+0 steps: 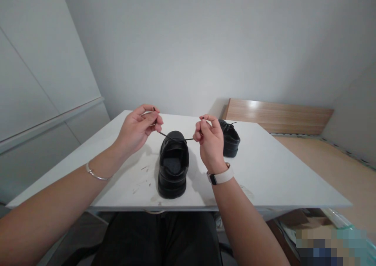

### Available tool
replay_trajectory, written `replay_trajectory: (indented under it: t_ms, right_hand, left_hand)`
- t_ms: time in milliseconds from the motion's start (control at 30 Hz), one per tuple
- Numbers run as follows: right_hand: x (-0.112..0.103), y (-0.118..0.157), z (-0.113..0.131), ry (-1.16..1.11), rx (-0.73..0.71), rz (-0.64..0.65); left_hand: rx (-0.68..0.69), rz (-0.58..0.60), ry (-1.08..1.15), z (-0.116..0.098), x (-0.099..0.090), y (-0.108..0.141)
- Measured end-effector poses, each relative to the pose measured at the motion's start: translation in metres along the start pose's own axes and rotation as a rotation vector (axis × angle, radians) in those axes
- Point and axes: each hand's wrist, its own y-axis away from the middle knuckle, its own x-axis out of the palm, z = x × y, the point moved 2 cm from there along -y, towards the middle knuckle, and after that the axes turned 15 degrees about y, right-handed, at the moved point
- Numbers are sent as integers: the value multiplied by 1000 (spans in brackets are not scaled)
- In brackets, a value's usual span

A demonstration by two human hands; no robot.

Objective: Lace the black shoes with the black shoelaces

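Note:
A black shoe (173, 166) stands on the white table, its heel toward me and its opening facing up. My left hand (141, 125), above and left of the shoe, pinches one end of its black shoelace (165, 135). The other end is pinched in my right hand (209, 136), to the right of the shoe. Both lace ends stretch outward from the top of the shoe. Small dark lace tips poke out between the fingers and thumb of each hand.
A second black shoe (231, 140) with a tied lace sits on the table (273, 172) behind my right hand, partly hidden by it. Beyond the table's right side are a wooden headboard (279, 115) and a bed base (323, 160). A white wall rises behind.

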Motion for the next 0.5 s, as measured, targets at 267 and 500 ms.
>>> replay_trajectory:
  t_ms: [267, 500]
  right_hand:
    - [-45, 9, -32, -29, 67, -138]
    - [-46, 15, -23, 257, -48, -49]
  left_hand:
    - [-12, -86, -21, 15, -62, 5]
    - [87, 99, -515, 8, -61, 19]
